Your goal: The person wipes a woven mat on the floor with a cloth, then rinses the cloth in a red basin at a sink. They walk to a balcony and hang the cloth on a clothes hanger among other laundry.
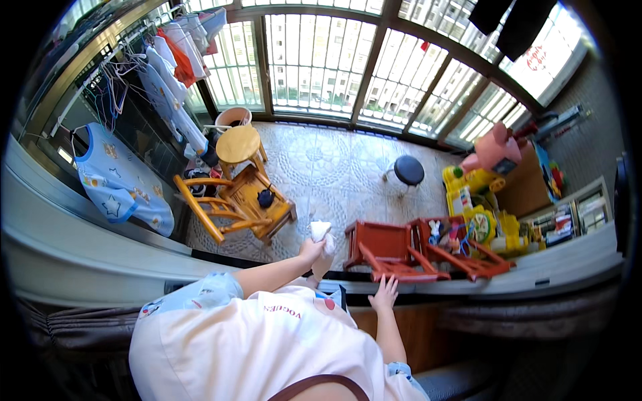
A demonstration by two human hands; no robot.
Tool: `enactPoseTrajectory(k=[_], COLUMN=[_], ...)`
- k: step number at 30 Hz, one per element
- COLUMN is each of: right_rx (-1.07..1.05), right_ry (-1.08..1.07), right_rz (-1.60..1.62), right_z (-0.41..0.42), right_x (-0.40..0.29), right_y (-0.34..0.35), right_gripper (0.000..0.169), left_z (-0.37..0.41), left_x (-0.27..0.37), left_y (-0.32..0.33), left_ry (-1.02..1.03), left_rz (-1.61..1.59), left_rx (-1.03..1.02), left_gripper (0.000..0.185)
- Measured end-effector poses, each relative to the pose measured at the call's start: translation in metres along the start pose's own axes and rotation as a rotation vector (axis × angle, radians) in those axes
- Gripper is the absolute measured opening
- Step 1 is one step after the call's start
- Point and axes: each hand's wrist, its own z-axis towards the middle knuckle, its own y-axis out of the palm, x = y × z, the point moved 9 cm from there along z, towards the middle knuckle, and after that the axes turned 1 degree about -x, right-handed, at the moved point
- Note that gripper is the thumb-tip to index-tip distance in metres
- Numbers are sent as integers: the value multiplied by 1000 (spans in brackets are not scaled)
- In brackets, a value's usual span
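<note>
A bunched white cloth point(321, 231) is gripped in my left hand point(312, 250), held out in front of my body between the wooden chair and the red chair. My right hand point(384, 292) has its fingers spread, near the top rail of the red wooden chair point(386, 240); whether it touches the rail I cannot tell. To the left, a small dark teapot point(266, 197) rests on the seat of the yellow-brown wooden chair point(246, 193). Small toys point(446, 238) lie on the seat of a second red chair point(464, 258).
A round wooden stool point(237, 144) and a pink bucket point(233, 116) stand at the left, below hanging clothes point(165, 90). A black round stool point(408, 170) is on the tiled floor point(321, 160). Yellow toys point(481, 215) fill the right side. A door track point(451, 287) crosses before me.
</note>
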Motion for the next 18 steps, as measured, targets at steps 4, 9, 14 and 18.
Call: enactPoseTrajectory(k=[4, 9, 14, 18], right_rx=[-259, -245, -526, -598], right_ry=[-47, 5, -142, -306], right_rz=[-106, 27, -32, -109], right_z=[28, 75, 175, 291], right_x=[1, 59, -11, -113], right_y=[36, 94, 46, -88], right_gripper=[96, 71, 65, 62], left_z=[45, 91, 132, 182], left_x=[16, 76, 106, 174], left_y=[-32, -32, -82, -120], left_ry=[-38, 9, 95, 22], left_rz=[-132, -366, -627, -616], left_rx=[1, -33, 111, 127], left_gripper=[39, 35, 38, 42])
